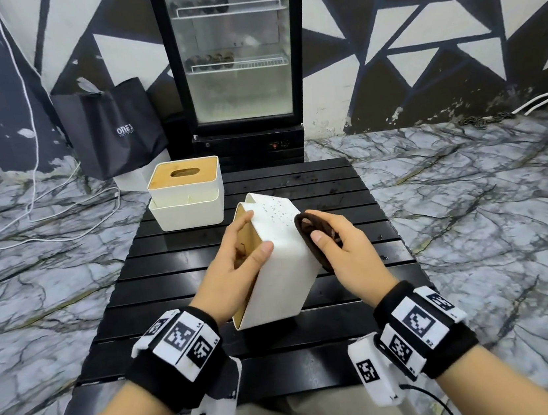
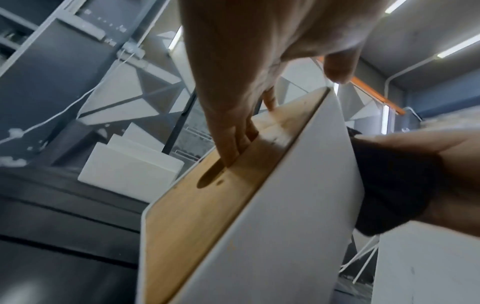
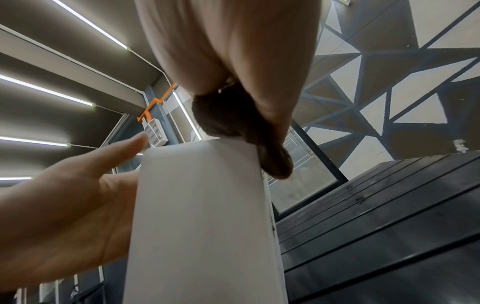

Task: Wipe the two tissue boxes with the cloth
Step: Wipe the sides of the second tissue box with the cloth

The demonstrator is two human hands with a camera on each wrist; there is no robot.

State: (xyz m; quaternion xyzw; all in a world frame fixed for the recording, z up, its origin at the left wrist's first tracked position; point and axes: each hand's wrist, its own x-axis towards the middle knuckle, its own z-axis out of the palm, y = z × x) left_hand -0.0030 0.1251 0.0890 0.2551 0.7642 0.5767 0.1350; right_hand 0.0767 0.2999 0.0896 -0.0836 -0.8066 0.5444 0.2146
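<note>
A glass-door fridge (image 1: 235,50) is seen at 12 o'clock beyond the table (image 1: 330,197); its shelves carry dark round items that cannot be made out through the fogged glass. A black bag (image 1: 111,127) stands at 11 o'clock, its print partly cut off by a fold. On the black slatted table, at about 11 o'clock, the second tissue box (image 1: 186,192) is set upright, wooden lid up; nothing is seen in its oval slot or in the front compartment (the inside is mostly hidden). At the centre the first tissue box (image 1: 282,258) is held tilted on its near lower edge, wooden lid turned to 9 o'clock. It is gripped by the left hand (image 1: 234,264): the thumb lies on the white side, and in the left wrist view fingers (image 2: 228,144) are hooked into the lid slot, their tips hidden. The dark cloth (image 1: 310,234) is bunched in the clenched right hand (image 1: 347,253) and pressed to the box's 3 o'clock edge; much of it is covered by the hand.
</note>
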